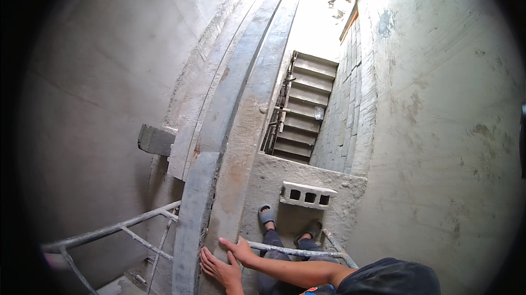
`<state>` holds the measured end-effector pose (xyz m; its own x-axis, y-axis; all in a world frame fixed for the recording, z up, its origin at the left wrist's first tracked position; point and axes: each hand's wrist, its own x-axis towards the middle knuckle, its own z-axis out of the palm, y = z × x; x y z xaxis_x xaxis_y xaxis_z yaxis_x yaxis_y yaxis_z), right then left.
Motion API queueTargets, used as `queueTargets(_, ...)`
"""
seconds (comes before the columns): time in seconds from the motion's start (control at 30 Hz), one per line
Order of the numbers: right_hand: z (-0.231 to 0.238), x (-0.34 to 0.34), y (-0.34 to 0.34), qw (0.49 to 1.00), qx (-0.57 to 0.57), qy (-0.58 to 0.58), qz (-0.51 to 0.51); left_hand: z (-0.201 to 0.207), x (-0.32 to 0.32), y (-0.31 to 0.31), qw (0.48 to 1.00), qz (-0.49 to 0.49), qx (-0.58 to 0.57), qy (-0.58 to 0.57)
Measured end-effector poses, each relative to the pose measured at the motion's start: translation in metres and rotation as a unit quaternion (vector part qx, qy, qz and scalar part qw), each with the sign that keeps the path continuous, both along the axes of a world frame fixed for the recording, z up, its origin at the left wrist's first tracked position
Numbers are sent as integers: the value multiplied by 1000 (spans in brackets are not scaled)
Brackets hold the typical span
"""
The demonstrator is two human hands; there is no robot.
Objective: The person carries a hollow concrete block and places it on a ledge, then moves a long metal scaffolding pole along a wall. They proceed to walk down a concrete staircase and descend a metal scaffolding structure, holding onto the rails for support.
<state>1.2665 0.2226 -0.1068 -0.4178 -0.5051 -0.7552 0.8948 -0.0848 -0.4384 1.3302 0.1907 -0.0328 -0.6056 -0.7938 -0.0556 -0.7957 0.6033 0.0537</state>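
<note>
A long brown-and-grey plank-like beam (232,185) runs from near me up toward the bright opening. My left hand (222,272) lies on its near end, fingers stretched out toward its left edge. My right hand (244,253) is just above and beside the left one, at the beam's right edge. Its thumb lies on top and its other fingers are partly hidden against the side. Close alongside to the left lies a second long grey-blue beam (195,202). Metal frame bars (131,221) pass near the beams' near ends.
A hollow concrete block (308,194) stands on the rough ledge beyond my feet. Past the ledge edge, concrete stairs (307,106) drop away beside a block wall (346,92). A block end (156,140) juts out at left. Plastered walls (449,119) rise on both sides.
</note>
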Motion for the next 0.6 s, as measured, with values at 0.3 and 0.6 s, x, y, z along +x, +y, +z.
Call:
queueTargets(0.3,-10,-35,13,1000,-29,8,2,11,-27,-7,998,33,56,-15)
queueTargets(0.6,-21,-146,13,996,-11,68,-54,-13,-130,-3,997,9,21,79)
